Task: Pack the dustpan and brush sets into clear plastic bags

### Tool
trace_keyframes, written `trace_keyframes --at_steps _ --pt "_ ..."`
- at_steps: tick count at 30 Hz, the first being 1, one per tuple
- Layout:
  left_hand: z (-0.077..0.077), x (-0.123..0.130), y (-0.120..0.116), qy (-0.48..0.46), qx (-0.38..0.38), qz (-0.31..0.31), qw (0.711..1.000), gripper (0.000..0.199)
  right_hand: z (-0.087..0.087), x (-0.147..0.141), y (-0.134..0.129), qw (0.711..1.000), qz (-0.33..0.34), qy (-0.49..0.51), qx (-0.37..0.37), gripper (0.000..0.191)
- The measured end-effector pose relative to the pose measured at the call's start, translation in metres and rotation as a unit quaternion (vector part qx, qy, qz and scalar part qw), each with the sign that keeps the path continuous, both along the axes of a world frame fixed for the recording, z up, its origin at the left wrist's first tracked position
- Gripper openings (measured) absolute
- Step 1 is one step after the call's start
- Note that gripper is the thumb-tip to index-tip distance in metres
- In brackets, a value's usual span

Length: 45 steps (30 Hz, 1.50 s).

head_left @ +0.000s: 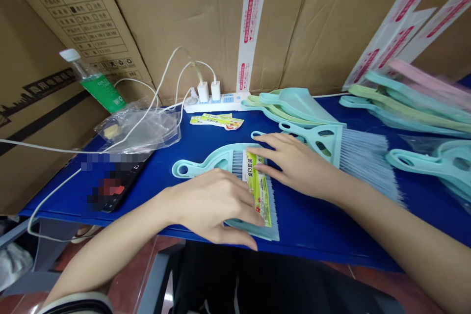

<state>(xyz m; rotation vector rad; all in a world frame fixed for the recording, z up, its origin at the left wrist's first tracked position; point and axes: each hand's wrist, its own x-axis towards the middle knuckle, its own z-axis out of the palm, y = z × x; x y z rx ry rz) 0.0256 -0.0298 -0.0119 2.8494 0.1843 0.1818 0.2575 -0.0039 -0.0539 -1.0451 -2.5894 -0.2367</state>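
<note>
A light blue dustpan with a brush lying in it rests on the blue table, its handle to the left. Across the bristles lies a yellow-green label. My left hand is spread over the lower part of the set, fingers apart, touching the label's lower end. At the label's upper end, my right hand has its fingers apart, fingertips on or just above it. Partly behind my right hand are more blue brushes. Spare yellow labels lie behind the dustpan.
Stacked dustpans stand at the back, with bagged sets at the right. A power strip with chargers and white cables is by the cardboard boxes. A bottle, clear bags and a phone are at the left.
</note>
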Motion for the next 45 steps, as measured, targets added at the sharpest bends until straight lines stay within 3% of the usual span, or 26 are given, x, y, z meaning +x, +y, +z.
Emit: trace_keyframes --at_steps 6,13,25,45 --pt "-0.003 0.004 0.0 0.01 0.057 -0.031 0.998 0.017 0.002 -0.001 0.0 1.0 0.007 0.006 -0.015 0.037" --pt "-0.004 0.004 0.001 0.011 0.093 -0.025 0.995 0.014 0.0 0.0 0.003 0.999 0.001 0.013 -0.041 0.042" --pt "-0.008 0.005 0.003 -0.016 0.119 -0.012 0.993 0.015 -0.002 0.001 0.007 0.997 -0.011 0.031 -0.072 0.037" --pt "-0.009 0.003 0.003 -0.023 0.131 -0.007 0.991 0.012 -0.01 0.006 0.015 0.994 -0.062 0.043 -0.075 0.06"
